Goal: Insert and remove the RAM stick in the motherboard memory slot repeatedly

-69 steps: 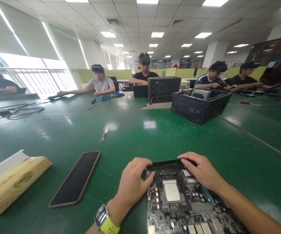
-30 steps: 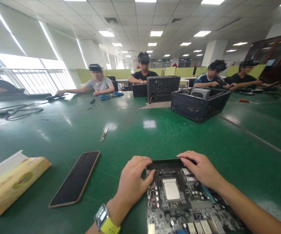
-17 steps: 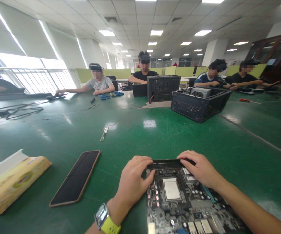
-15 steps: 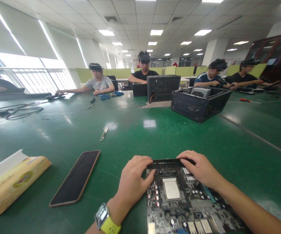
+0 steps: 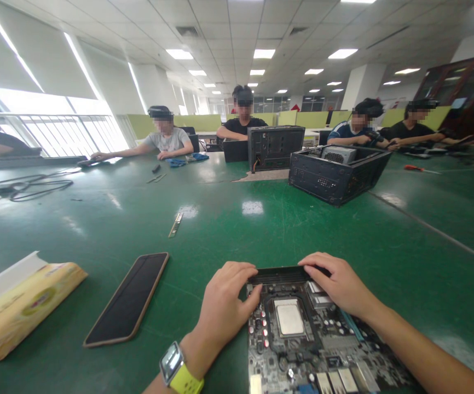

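A bare motherboard lies on the green table right in front of me, its square silver processor showing in the socket. Along its far edge sits a long dark memory stick. My left hand, a watch with a yellow strap on its wrist, has its fingers curled over the stick's left end. Over the right end bend the fingers of my right hand. Both hands grip or press the stick; I cannot tell which.
A dark phone lies left of the board, a yellow tissue pack beyond it. A thin metal strip lies mid-table. Two open black computer cases stand at the back. Cables lie far left. Several people sit along the far side.
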{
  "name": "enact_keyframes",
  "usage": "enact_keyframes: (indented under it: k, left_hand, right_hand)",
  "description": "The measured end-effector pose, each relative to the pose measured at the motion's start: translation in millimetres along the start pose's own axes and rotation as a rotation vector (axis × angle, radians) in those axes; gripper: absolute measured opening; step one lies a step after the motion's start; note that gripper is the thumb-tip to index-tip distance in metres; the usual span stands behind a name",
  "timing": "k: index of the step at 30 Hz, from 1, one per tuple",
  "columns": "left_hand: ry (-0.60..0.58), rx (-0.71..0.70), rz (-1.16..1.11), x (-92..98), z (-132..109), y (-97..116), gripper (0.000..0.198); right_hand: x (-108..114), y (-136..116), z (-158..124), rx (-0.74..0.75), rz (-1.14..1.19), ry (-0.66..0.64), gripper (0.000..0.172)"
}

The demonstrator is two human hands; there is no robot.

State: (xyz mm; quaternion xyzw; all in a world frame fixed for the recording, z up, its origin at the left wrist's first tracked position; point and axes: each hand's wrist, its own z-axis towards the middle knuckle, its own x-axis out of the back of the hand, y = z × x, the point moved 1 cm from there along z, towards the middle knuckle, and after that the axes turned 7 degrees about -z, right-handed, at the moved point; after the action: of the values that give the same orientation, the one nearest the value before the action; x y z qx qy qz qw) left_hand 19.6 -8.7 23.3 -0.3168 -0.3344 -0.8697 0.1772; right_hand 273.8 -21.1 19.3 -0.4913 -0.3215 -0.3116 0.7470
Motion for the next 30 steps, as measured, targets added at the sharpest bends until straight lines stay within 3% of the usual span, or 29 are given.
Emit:
enact_keyframes:
  k: [30]
  left_hand:
    - [-0.014, 0.037, -0.046, -2.0, -3.4, -2.7, 0.016]
  right_hand:
    - [-0.8, 1.1, 0.4, -0.022, -0.025, -0.038, 0.023]
